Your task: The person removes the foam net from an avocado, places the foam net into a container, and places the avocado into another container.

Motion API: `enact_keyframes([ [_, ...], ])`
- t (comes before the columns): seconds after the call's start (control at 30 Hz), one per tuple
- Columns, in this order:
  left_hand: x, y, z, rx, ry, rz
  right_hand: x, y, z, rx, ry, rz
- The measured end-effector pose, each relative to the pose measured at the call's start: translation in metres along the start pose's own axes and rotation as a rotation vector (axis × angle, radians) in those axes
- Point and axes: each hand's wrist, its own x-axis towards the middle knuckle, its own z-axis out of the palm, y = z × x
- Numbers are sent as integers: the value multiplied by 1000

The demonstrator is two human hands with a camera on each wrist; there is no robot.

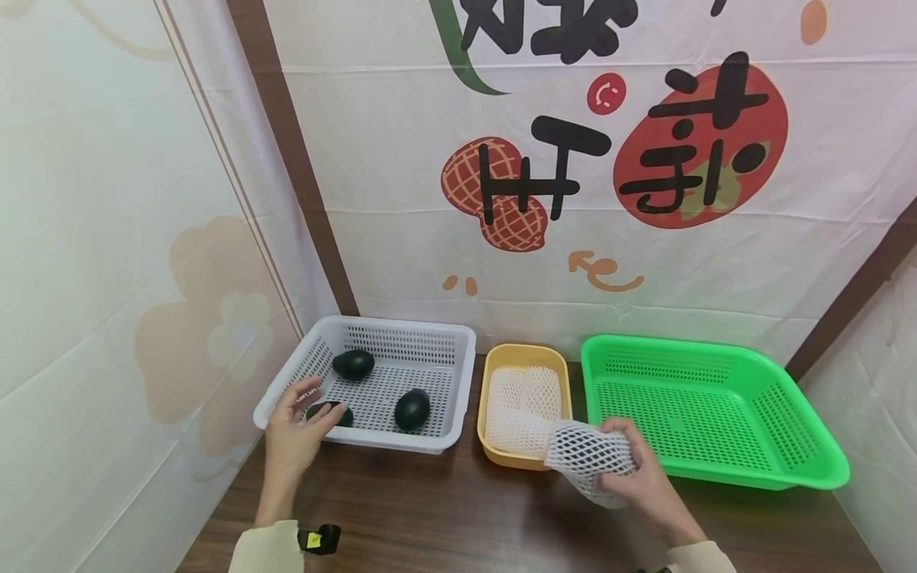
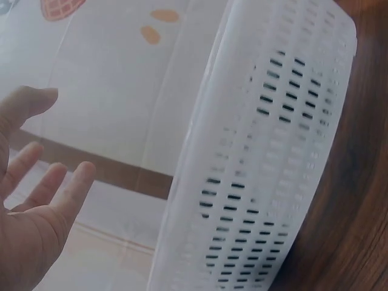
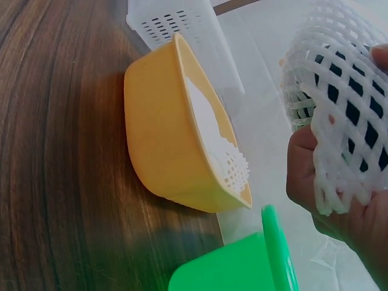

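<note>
In the head view my left hand (image 1: pixel 297 426) hovers at the front left of the white basket (image 1: pixel 458 434). Its fingers are spread over a dark avocado (image 1: pixel 340 417), which they partly hide. Nothing is between those fingers in the left wrist view, where the hand (image 2: pixel 39 212) appears beside the basket wall (image 2: pixel 242 145). Two more dark avocados, one at the back (image 1: pixel 354 364) and one at the right (image 1: pixel 412 409), lie in the basket. My right hand (image 1: pixel 641 477) grips a white foam net sleeve (image 1: pixel 591 458); a dark avocado (image 3: pixel 354 112) shows through its mesh.
A yellow bin (image 1: pixel 505 459) with several white foam nets (image 1: pixel 523 402) stands in the middle. Right of it is a green basket (image 1: pixel 716 473). All stand on a brown wooden table (image 1: pixel 444 517), with a printed cloth (image 1: pixel 401 263) hanging behind.
</note>
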Motion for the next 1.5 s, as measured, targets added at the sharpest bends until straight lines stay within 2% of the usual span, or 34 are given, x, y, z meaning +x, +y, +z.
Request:
enact_keyframes([
  [0.27,-14,33,10,20,-77,73,-2,4,5,-4,-39,-5],
  [0.33,-17,36,12,25,-90,90,-2,5,6,-4,-47,-5],
  [0.4,-17,36,13,20,-103,101,-3,5,7,-7,-50,-1],
  [0.67,-14,9,21,-3,-151,113,-4,7,10,4,-67,-4],
  [0.73,-17,9,23,-22,-165,119,-4,7,11,23,-85,-13],
  [0.87,-25,25,27,-42,-188,99,-5,7,13,37,-105,-26],
  [0.97,-29,27,29,-59,-201,96,-5,7,15,15,-101,-31],
  [1.1,-28,14,33,-99,-227,111,-5,7,18,24,-109,-27],
  [1.3,-31,13,39,-92,-283,118,-7,7,22,81,-126,8],
  [1.5,-35,13,48,-103,-316,130,-9,9,24,90,-117,25],
])
